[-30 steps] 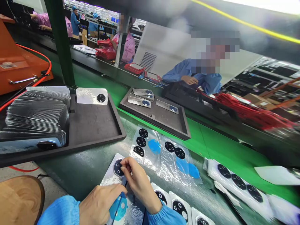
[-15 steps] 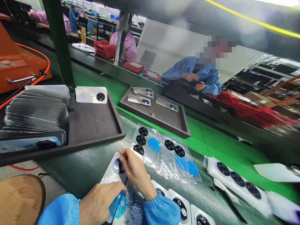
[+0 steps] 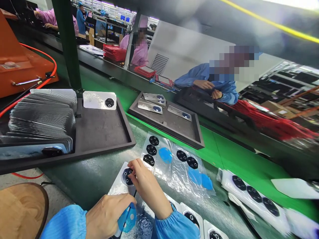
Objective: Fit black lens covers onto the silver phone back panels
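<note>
A silver phone back cover [image 3: 116, 186] lies on the bench in front of me, with a dark camera lens cover [image 3: 127, 177] at its upper end. Thumb and fingers of my right hand [image 3: 147, 187] are closed at the right edge of that lens cover. Below it, my left hand [image 3: 107, 212] is closed on a round blue film [image 3: 130, 219] that is see-through, with a thin dark line crossing it. Another silver back cover [image 3: 144, 220] lies under my right wrist. Several more back covers [image 3: 190, 217] lie to the right, partly behind my right sleeve.
A black tray [image 3: 104, 132] on the left bears a dense row of back covers [image 3: 42, 116]. A second tray [image 3: 174, 127] stands farther back. Clear sheets [image 3: 169, 176] with lens covers and blue films lie ahead; a wrapped strip [image 3: 251, 194] is right. A co-worker [image 3: 196, 74] sits opposite.
My right fingers have shifted slightly on the lens cover, and more of its dark face with small rings shows. The left hand keeps hold of the blue film. The view has shifted slightly.
</note>
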The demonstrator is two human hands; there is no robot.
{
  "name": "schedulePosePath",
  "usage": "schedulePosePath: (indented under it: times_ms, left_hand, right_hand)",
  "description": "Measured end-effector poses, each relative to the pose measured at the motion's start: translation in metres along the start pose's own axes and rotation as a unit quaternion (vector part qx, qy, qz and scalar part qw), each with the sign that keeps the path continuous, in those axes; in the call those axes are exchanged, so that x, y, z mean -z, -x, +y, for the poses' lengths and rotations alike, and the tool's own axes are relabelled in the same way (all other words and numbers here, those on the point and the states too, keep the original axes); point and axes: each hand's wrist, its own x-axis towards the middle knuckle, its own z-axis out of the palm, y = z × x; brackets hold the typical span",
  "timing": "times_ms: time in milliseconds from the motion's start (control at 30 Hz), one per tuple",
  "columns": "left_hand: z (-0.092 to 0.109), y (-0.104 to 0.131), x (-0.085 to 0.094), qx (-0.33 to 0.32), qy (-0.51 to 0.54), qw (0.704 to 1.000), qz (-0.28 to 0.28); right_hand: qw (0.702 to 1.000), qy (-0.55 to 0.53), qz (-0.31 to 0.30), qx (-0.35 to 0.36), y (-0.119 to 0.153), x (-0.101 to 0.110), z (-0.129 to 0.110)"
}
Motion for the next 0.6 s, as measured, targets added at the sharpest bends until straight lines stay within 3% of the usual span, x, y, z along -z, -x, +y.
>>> schedulePosePath:
  times_ms: [467,600]
  left_hand:
    - [-0.003,0.001,-0.004,-0.008,0.016,1.000,0.007]
    - [-0.003,0.000,-0.003,-0.014,0.014,1.000,0.010]
  right_hand:
    - [0.995,0.099,0.017,0.026,0.013,-0.010,0.003]
    - [0.999,0.023,-0.001,0.024,0.012,-0.005,0.001]
